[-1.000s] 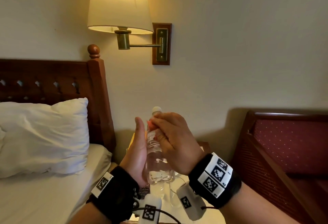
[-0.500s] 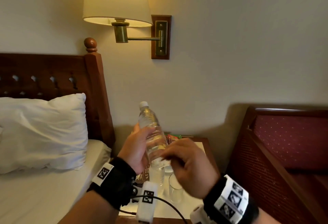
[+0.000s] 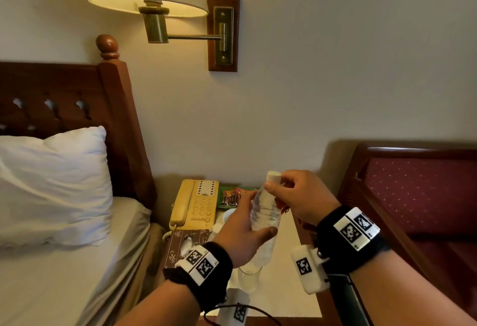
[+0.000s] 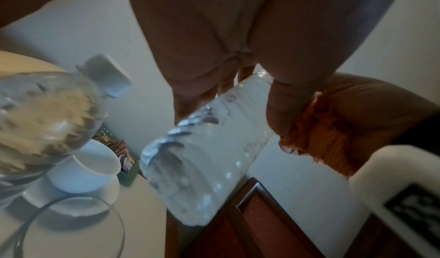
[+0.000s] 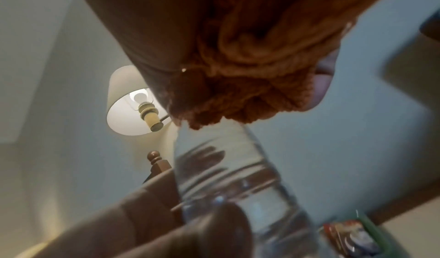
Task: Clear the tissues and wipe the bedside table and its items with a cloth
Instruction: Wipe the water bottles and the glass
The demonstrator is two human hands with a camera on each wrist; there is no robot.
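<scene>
The person held a clear water bottle (image 3: 265, 212) above the bedside table (image 3: 296, 269), upright but tilted a little, its white cap (image 3: 273, 177) uppermost. The left hand (image 3: 241, 235) gripped the bottle's middle, thumb across the near side and fingers curled round the far side, as the left wrist view confirmed. The right hand (image 3: 299, 195) was at the bottle's neck, thumb and forefinger pinching just below the cap, while the other fingers stayed curled on a bunched orange cloth (image 5: 238, 85) that showed plainly in the right wrist view and only as a fringe from the head camera.

Relative to the bottle, a cream telephone (image 3: 196, 203) lay to the left on the table, a green tray of sachets (image 3: 233, 196) stood behind it, and a white cup on a saucer (image 4: 90, 164) sat below and to the left. A drinking glass (image 3: 249, 272) stood almost directly under the bottle's base, and a second bottle (image 4: 40, 126) loomed near the left wrist camera. No loose tissues could be made out.

The step in hand looked like wiping the bottle. To do it well, the cloth would need to wrap the neck and shoulder fully and run downward while the left hand turned the bottle, then shifted its grip so the covered band got wiped too. The glass beneath was the risk: the base should be kept clear of its rim when lowering.
</scene>
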